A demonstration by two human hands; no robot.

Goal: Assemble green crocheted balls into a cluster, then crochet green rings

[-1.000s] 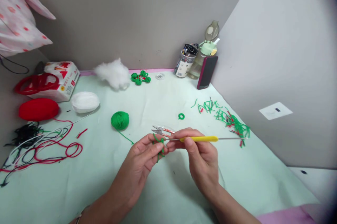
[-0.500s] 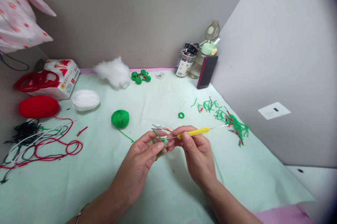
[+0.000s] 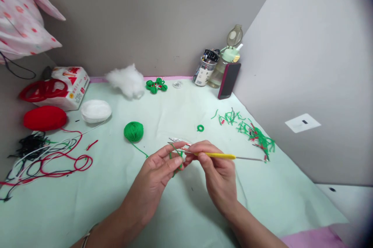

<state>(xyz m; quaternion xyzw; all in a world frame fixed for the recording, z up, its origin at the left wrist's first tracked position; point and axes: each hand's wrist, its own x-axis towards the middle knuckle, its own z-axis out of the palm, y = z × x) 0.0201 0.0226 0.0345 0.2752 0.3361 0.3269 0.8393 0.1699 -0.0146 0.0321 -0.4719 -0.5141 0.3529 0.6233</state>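
My left hand point(image 3: 159, 172) pinches a small piece of green yarn work point(image 3: 175, 155) above the pale green table cloth point(image 3: 180, 209). A green strand runs from it back to the green yarn ball point(image 3: 133, 131). My right hand point(image 3: 217, 170) grips a crochet hook with a yellow handle point(image 3: 220, 155), its tip at the green work and its metal end pointing right. Small thread snips point(image 3: 179, 141) lie on the cloth just behind my fingers.
Green and red yarn scraps point(image 3: 253, 133) lie at the right, a tiny green ring point(image 3: 200, 128) in the middle. Red yarn point(image 3: 45, 118), white yarn point(image 3: 96, 110), a tissue box point(image 3: 68, 87) and tangled cords point(image 3: 43, 158) sit left. Stuffing point(image 3: 125, 80), green pieces point(image 3: 155, 85), a jar point(image 3: 204, 67), bottle point(image 3: 225, 65) and phone point(image 3: 229, 80) stand at the back.
The hook's rear end swung up toward the scraps, then came back down to nearly level. Both hands stay together on the green work.
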